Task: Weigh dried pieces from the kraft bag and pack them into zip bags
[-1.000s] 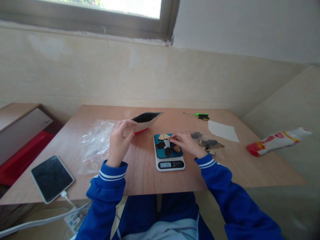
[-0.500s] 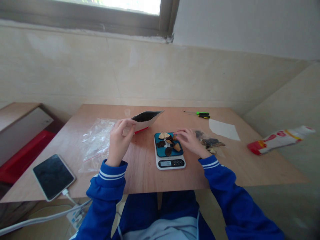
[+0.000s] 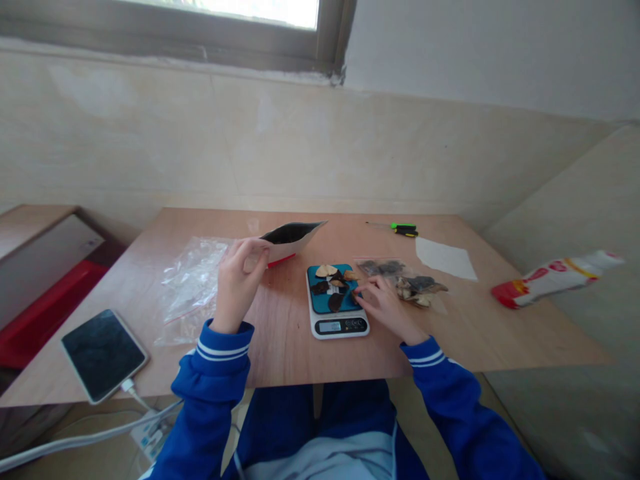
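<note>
My left hand (image 3: 240,280) is closed on the near left edge of a pouch (image 3: 287,250), whose dark mouth gapes toward the back right. On the blue plate of a small white kitchen scale (image 3: 324,327) lie several dried slices (image 3: 336,303), some pale, some dark brown or black. At the plate's right edge, my right hand (image 3: 383,307) has its thumb and fingertips pinched at a brown dried slice (image 3: 355,294), mostly hidden by the fingers. The digits on the scale's display are too small to read surely.
Right of the scale lie a clear bag of dark dried pieces (image 3: 383,267) and a pile of dried pieces (image 3: 420,290). Behind are screwdrivers (image 3: 404,230), white paper (image 3: 445,258) and a bottle (image 3: 555,278). At left are plastic bags (image 3: 193,280) and a plugged-in tablet (image 3: 105,355).
My right hand has moved down along the scale's right edge, from the upper slices to the brown slice lower down. My left hand keeps its hold on the pouch.
</note>
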`<state>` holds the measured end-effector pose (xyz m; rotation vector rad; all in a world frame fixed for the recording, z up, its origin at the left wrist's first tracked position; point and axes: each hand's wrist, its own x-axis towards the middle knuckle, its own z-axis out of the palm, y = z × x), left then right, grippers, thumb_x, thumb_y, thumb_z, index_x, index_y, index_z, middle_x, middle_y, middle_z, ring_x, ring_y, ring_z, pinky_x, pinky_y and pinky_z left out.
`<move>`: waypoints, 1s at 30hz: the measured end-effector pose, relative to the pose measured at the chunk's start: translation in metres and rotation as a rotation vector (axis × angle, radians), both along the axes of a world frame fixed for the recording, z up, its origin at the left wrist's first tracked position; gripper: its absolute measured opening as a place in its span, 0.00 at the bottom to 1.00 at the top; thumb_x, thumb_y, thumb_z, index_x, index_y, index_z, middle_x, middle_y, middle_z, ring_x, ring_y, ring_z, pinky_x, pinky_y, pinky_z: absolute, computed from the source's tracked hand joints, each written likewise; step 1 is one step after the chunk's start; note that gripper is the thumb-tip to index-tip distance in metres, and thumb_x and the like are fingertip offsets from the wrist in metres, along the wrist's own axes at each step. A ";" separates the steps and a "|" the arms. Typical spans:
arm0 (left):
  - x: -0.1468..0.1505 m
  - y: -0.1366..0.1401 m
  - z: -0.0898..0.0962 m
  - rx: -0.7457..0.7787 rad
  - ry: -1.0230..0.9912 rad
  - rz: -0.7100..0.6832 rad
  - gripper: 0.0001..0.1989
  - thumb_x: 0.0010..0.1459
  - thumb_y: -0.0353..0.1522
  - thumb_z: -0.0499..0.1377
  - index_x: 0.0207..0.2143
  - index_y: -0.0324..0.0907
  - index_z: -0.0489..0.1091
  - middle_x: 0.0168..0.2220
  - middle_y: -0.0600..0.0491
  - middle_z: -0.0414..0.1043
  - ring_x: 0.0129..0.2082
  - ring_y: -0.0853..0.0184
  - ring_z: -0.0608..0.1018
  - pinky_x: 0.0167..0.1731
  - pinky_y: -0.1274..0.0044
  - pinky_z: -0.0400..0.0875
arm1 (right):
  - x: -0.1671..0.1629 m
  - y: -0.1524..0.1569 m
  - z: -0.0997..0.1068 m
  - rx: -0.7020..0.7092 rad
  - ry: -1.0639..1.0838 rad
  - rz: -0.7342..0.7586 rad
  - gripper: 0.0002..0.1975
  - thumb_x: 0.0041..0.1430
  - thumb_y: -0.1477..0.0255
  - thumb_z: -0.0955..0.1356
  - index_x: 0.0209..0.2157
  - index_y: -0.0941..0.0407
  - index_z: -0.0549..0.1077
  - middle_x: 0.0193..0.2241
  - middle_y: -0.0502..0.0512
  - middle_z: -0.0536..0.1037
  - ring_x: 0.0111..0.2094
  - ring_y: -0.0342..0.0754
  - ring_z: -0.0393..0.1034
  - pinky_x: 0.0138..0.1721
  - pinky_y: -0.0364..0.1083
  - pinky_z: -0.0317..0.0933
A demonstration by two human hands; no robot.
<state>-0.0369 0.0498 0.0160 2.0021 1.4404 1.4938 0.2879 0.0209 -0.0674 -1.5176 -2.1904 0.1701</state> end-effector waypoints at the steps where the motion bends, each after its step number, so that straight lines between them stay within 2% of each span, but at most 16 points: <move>1: 0.000 0.000 0.000 0.000 -0.001 0.002 0.06 0.62 0.34 0.55 0.39 0.45 0.71 0.40 0.52 0.74 0.43 0.63 0.76 0.47 0.69 0.69 | 0.001 -0.001 -0.002 0.011 0.004 -0.006 0.08 0.63 0.67 0.65 0.37 0.54 0.75 0.37 0.59 0.70 0.43 0.56 0.67 0.45 0.56 0.63; 5: 0.000 0.000 -0.001 0.002 -0.001 0.010 0.06 0.63 0.34 0.55 0.39 0.46 0.71 0.40 0.52 0.74 0.44 0.63 0.76 0.47 0.69 0.69 | 0.000 -0.001 0.000 0.033 0.063 -0.013 0.09 0.63 0.66 0.64 0.38 0.54 0.75 0.38 0.59 0.69 0.43 0.56 0.68 0.45 0.56 0.63; 8: 0.000 -0.001 0.000 0.003 0.007 0.012 0.07 0.63 0.34 0.55 0.39 0.45 0.71 0.40 0.52 0.74 0.44 0.63 0.76 0.47 0.69 0.69 | -0.007 0.000 0.017 0.054 0.137 -0.035 0.10 0.65 0.67 0.62 0.39 0.53 0.74 0.37 0.58 0.70 0.44 0.55 0.68 0.47 0.57 0.63; 11: 0.001 -0.002 0.000 0.002 0.019 0.017 0.07 0.63 0.34 0.54 0.39 0.45 0.71 0.40 0.52 0.74 0.44 0.63 0.76 0.47 0.69 0.68 | -0.020 0.004 0.049 0.098 0.248 -0.022 0.10 0.66 0.68 0.61 0.40 0.53 0.74 0.38 0.58 0.72 0.44 0.54 0.68 0.48 0.55 0.64; 14: 0.002 -0.004 0.000 0.011 0.032 0.023 0.07 0.63 0.34 0.54 0.39 0.45 0.71 0.39 0.52 0.74 0.44 0.63 0.75 0.47 0.69 0.68 | -0.043 0.011 0.094 0.129 0.366 0.066 0.10 0.66 0.68 0.62 0.42 0.53 0.73 0.40 0.58 0.73 0.43 0.52 0.70 0.44 0.50 0.66; 17: 0.003 -0.005 0.000 0.027 0.039 0.017 0.06 0.63 0.33 0.55 0.38 0.45 0.71 0.39 0.52 0.74 0.44 0.64 0.75 0.48 0.69 0.68 | -0.073 0.021 0.136 0.152 0.425 0.258 0.11 0.66 0.72 0.61 0.43 0.54 0.73 0.42 0.57 0.76 0.46 0.50 0.70 0.49 0.49 0.65; 19: 0.003 -0.006 0.000 0.034 0.039 0.005 0.05 0.62 0.33 0.55 0.38 0.45 0.71 0.40 0.52 0.74 0.44 0.64 0.75 0.48 0.70 0.68 | -0.093 0.032 0.154 0.093 0.391 0.411 0.13 0.66 0.75 0.59 0.44 0.55 0.73 0.43 0.55 0.77 0.47 0.48 0.71 0.50 0.48 0.65; 21: 0.004 -0.007 0.001 0.040 0.041 -0.004 0.05 0.62 0.32 0.56 0.38 0.44 0.71 0.40 0.52 0.74 0.45 0.64 0.75 0.48 0.70 0.68 | -0.108 0.044 0.162 0.027 0.281 0.543 0.15 0.64 0.79 0.58 0.44 0.56 0.74 0.44 0.55 0.78 0.47 0.47 0.72 0.51 0.48 0.65; 23: 0.003 -0.007 0.000 0.043 0.043 -0.006 0.05 0.62 0.32 0.55 0.38 0.44 0.71 0.40 0.52 0.73 0.45 0.63 0.75 0.48 0.70 0.67 | -0.117 0.055 0.161 -0.007 0.166 0.615 0.17 0.62 0.82 0.58 0.44 0.58 0.75 0.45 0.56 0.79 0.48 0.47 0.73 0.51 0.48 0.65; 30: 0.005 -0.010 -0.003 0.042 0.081 -0.010 0.06 0.63 0.34 0.55 0.39 0.46 0.71 0.43 0.51 0.73 0.46 0.62 0.75 0.49 0.68 0.68 | -0.122 0.076 0.148 -0.090 -0.024 0.535 0.21 0.58 0.85 0.59 0.46 0.59 0.77 0.48 0.56 0.79 0.49 0.49 0.74 0.52 0.48 0.65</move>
